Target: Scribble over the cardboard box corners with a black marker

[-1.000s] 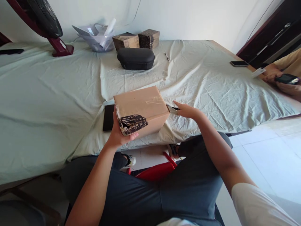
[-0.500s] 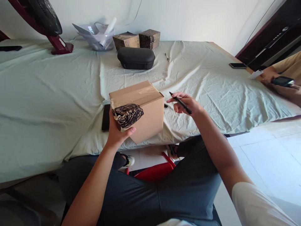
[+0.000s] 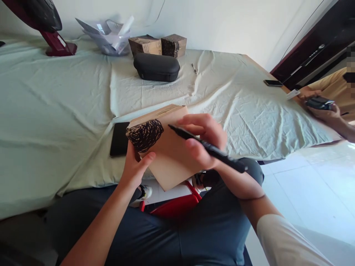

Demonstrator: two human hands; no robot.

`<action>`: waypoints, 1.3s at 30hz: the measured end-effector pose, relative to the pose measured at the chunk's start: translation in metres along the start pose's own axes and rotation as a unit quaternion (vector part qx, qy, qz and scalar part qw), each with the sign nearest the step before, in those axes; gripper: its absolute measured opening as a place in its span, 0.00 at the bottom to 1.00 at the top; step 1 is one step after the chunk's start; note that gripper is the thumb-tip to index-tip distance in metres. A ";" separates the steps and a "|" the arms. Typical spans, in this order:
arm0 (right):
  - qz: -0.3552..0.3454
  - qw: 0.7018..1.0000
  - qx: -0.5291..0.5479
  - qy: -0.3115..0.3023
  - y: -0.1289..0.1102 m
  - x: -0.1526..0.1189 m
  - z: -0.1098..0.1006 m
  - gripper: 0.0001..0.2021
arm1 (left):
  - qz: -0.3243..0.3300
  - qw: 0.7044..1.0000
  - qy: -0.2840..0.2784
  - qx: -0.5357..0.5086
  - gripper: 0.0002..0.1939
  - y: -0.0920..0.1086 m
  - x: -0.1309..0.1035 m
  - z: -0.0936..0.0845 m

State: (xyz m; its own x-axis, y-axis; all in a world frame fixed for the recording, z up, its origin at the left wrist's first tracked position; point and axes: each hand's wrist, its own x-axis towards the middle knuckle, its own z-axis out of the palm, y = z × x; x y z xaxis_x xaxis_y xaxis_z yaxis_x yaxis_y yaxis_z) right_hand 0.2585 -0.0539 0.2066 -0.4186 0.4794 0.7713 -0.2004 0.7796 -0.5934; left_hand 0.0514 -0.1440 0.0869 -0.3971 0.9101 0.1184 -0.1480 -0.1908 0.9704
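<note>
A brown cardboard box [image 3: 169, 159] is tilted toward me at the table's front edge. Dense black scribbles [image 3: 146, 135] cover its upper left corner. My left hand [image 3: 135, 164] grips the box at that corner, thumb on the front face, other fingers mostly hidden behind. A black marker [image 3: 210, 149] is held in my right hand [image 3: 205, 140], in front of the box's right part. Its tip points left toward the scribbles; whether it touches the cardboard I cannot tell. Beside the box's left side lies a dark flat phone-like slab [image 3: 119, 138], partly covered by the box.
On the cloth-covered table [image 3: 69, 99] stand a black zip case [image 3: 156, 67], two scribbled boxes [image 3: 174, 45], a clear plastic basket [image 3: 111, 44] and a fan [image 3: 57, 42]. A pen [image 3: 194, 68] and a phone [image 3: 273, 83] lie farther right. Another person's hands [image 3: 324, 111] hold a dark device.
My right hand has brought the marker left, from beside the box to in front of it. The box has tipped, its front face turning more upward. The view has shifted slightly.
</note>
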 end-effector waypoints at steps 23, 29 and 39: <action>0.029 0.976 -0.203 -0.080 0.043 -0.017 0.005 0.08 | -0.021 0.999 -0.038 0.007 0.44 0.004 -0.011 0.005; -0.057 0.978 -0.199 -0.035 0.041 -0.006 0.008 0.04 | -0.020 0.999 -0.034 0.017 0.43 0.008 -0.010 0.007; -0.121 0.977 -0.174 0.002 0.044 -0.001 0.013 0.03 | -0.039 0.999 -0.032 -0.011 0.40 0.010 -0.012 0.008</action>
State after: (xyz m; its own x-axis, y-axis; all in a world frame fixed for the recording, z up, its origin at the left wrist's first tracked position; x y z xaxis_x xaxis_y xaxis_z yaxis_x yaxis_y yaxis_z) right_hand 0.2387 -0.0253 0.1767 -0.3925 0.2649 0.8808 0.0212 0.9600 -0.2793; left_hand 0.0616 -0.1538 0.0970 -0.3251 0.9439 0.0571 -0.1956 -0.1262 0.9725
